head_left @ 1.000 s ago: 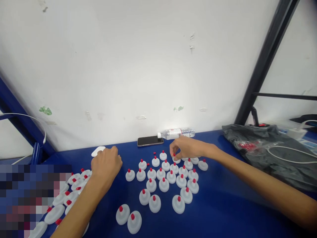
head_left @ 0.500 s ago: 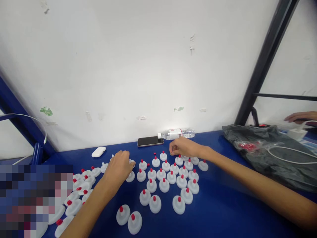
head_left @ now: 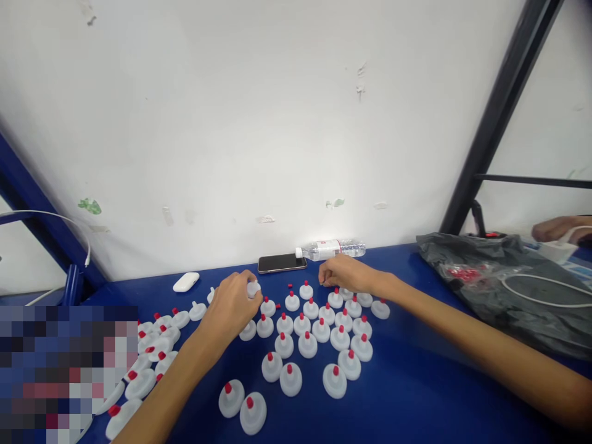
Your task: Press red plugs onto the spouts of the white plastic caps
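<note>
Several white round caps with red tips [head_left: 308, 345] stand in rows on the blue table [head_left: 416, 382]. My left hand [head_left: 230, 306] is closed round one white cap [head_left: 253, 288] at the back left of the group. My right hand [head_left: 341, 274] hovers at the back of the rows with its fingers pinched together; what they hold is too small to make out. A loose red tip [head_left: 289, 286] lies on the table between the two hands. More caps [head_left: 155, 348] lie in a loose heap to the left.
A phone [head_left: 282, 263], a lying water bottle [head_left: 330, 249] and a white earbud case [head_left: 185, 282] sit by the wall. At the right lies a dark plastic bag [head_left: 499, 277] with a white cable. Another person's hand [head_left: 552, 228] shows at the far right.
My left hand moved right from the heap to the rows and closed on a white cap. My right hand shifted slightly back. Another person's hand came into view at the right.
</note>
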Demonstrator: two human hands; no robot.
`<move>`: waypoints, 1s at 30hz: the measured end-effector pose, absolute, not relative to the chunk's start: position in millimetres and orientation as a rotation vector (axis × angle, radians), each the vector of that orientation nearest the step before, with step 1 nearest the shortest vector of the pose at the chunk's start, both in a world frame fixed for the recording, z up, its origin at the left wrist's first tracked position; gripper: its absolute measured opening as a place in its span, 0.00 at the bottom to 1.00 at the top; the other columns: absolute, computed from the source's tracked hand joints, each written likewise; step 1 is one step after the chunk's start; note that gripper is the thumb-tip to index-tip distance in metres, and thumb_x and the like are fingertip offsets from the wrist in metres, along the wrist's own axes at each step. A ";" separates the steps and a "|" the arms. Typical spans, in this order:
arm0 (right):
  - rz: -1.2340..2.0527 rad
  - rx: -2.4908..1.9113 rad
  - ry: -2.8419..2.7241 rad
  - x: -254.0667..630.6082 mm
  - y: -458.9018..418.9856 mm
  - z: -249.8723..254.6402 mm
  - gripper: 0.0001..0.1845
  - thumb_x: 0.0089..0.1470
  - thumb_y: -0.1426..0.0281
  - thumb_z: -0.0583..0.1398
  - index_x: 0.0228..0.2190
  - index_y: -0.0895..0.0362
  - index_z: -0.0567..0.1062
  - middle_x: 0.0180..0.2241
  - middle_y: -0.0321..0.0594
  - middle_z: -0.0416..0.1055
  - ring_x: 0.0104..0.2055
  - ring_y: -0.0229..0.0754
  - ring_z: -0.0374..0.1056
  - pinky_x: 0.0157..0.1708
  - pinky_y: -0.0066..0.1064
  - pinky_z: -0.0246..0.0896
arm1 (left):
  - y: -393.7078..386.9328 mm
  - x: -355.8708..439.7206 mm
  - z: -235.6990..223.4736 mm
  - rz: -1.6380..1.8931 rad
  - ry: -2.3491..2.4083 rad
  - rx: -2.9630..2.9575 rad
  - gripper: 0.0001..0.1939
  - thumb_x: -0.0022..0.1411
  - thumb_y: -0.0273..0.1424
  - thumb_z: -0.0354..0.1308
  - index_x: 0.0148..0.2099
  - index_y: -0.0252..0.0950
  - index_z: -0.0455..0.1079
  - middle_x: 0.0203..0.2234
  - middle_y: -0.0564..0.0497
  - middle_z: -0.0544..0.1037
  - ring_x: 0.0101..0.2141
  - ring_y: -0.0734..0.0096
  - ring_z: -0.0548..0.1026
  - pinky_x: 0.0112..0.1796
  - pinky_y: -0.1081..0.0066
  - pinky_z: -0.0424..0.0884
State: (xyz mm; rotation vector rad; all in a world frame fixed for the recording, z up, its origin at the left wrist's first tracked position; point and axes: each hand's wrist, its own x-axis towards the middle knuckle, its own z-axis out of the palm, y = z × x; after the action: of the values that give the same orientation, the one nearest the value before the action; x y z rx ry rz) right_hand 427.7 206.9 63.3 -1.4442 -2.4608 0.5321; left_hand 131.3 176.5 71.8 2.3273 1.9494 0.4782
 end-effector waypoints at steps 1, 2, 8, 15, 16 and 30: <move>0.533 -1.426 -2.456 428.1 206.6 63.9 0.06 0.57 0.78 0.63 0.35 0.59 0.81 0.32 0.40 0.81 0.34 0.43 0.77 0.35 0.32 0.68 | 175.2 133.1 72.7 0.550 1.918 2.352 0.16 0.69 0.38 0.60 0.54 0.35 0.72 0.47 0.47 0.78 0.46 0.62 0.78 0.48 0.55 0.76; 0.533 -1.406 -2.448 428.3 205.8 65.4 0.08 0.56 0.80 0.62 0.35 0.59 0.81 0.32 0.40 0.81 0.33 0.43 0.77 0.33 0.31 0.67 | 174.1 134.7 73.1 0.618 1.889 2.370 0.16 0.69 0.37 0.60 0.55 0.35 0.71 0.49 0.46 0.77 0.47 0.61 0.77 0.49 0.54 0.75; 0.608 -1.231 -2.337 423.1 196.0 85.4 0.11 0.60 0.78 0.57 0.40 0.56 0.79 0.33 0.40 0.79 0.36 0.43 0.76 0.34 0.31 0.66 | 166.5 145.1 72.3 0.844 1.698 2.368 0.13 0.69 0.31 0.61 0.55 0.35 0.71 0.49 0.47 0.77 0.41 0.67 0.78 0.44 0.60 0.78; 0.807 -0.983 -2.183 401.6 176.4 102.3 0.08 0.60 0.70 0.64 0.42 0.55 0.77 0.45 0.41 0.79 0.44 0.41 0.78 0.45 0.33 0.73 | 149.0 161.0 75.8 0.977 1.548 2.292 0.11 0.67 0.29 0.62 0.51 0.35 0.73 0.36 0.53 0.79 0.33 0.71 0.78 0.38 0.64 0.77; 0.833 -0.952 -2.176 398.0 172.1 104.4 0.08 0.60 0.69 0.65 0.42 0.55 0.77 0.44 0.41 0.80 0.44 0.41 0.78 0.46 0.33 0.73 | 147.1 162.5 75.9 0.981 1.534 2.287 0.10 0.67 0.29 0.62 0.50 0.35 0.73 0.33 0.54 0.78 0.31 0.72 0.77 0.37 0.65 0.77; 0.811 -0.753 -2.091 370.8 149.1 95.5 0.10 0.57 0.61 0.69 0.36 0.53 0.80 0.35 0.37 0.79 0.36 0.39 0.76 0.41 0.34 0.74 | 137.6 171.2 71.8 1.035 1.421 2.249 0.16 0.63 0.28 0.59 0.53 0.38 0.77 0.35 0.51 0.83 0.28 0.72 0.75 0.35 0.68 0.71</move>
State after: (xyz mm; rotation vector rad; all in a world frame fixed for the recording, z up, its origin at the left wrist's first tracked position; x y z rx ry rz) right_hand 370.8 149.1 95.5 -0.7529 -2.0911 0.8111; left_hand 171.2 137.6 71.8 2.2491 1.4205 1.0347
